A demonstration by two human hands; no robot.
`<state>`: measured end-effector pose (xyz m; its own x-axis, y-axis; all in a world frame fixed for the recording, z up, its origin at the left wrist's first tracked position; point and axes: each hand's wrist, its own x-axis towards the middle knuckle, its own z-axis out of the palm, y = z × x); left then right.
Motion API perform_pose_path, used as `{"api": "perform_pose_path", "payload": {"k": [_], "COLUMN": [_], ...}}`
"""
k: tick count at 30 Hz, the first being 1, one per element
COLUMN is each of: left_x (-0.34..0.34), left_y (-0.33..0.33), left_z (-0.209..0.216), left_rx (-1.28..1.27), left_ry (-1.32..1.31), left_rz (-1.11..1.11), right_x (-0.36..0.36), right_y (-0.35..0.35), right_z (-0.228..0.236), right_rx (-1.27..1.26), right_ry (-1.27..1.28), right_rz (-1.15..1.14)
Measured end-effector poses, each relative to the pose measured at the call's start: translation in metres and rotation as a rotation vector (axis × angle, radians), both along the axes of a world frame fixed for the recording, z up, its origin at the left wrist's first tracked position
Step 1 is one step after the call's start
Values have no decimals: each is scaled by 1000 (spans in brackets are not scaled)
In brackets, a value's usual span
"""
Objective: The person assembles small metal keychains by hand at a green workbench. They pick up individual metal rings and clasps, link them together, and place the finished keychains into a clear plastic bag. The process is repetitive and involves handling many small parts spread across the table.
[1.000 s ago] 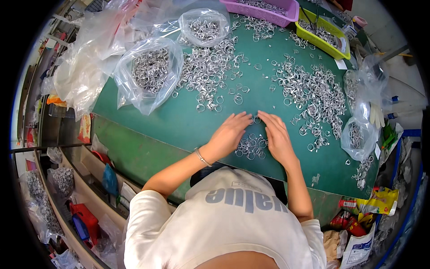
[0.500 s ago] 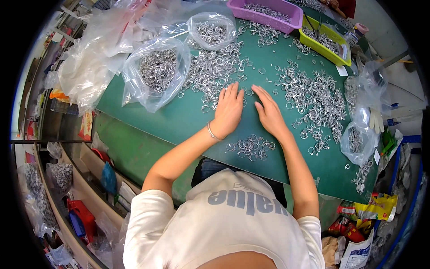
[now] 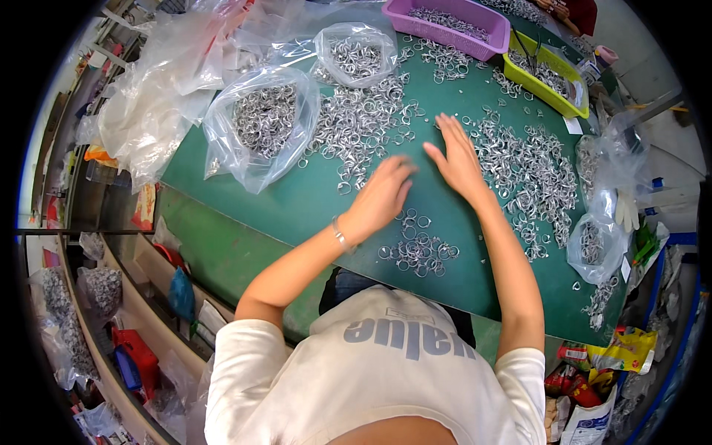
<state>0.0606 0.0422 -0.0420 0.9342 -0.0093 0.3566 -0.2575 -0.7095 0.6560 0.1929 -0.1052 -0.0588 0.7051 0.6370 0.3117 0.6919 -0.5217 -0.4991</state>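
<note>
Silvery metal rings lie in loose heaps on a green tabletop [image 3: 297, 215]. My left hand [image 3: 382, 194], a bangle on its wrist, is over the table just nearer than the left heap of rings [image 3: 360, 122]. Its fingers are smeared by motion, so I cannot make out whether they hold anything. My right hand [image 3: 456, 157] lies open, palm down, fingers stretched forward, at the left edge of the right heap of rings [image 3: 530, 170]. Between my forearms, near the table's front edge, is a small pile of rings [image 3: 419, 251].
Two clear plastic bags of rings, one nearer [image 3: 263, 122] and one farther [image 3: 356, 55], stand at the left. A purple basket [image 3: 445, 30] and a yellow-green basket [image 3: 549, 85] are at the far right. A smaller bag [image 3: 593, 241] lies by the right edge. Another person's hand [image 3: 556, 9] shows behind.
My left hand has drawn back toward me, its fingers now blurred. My right hand has moved forward and right to the right heap. A few more rings lie at the small pile's far side.
</note>
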Motion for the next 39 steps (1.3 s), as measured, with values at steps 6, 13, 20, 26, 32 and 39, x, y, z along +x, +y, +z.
{"api": "perform_pose_path", "payload": {"k": [6,13,20,26,32,39], "left_x": [31,26,-4,-47,-55,-85], "left_y": [16,30,22,15,4,7], "left_z": [-21,-16,-19,7,-2,1], "left_rx": [485,232,395,228,457,13], "left_ry": [91,78,76,116,221,115], "left_rz": [160,74,-125,120,155,393], "right_x": [-31,-37,-27,-51,-50,-69], "right_y": [-2,-13,14,-11,20,9], "right_z": [5,65,-10,46,4,33], "right_rx": [-520,-400,-253,-300,-135,-94], "right_ry": [-21,631,-36,537,48,294], "right_rz": [176,324,299,388,349,346]}}
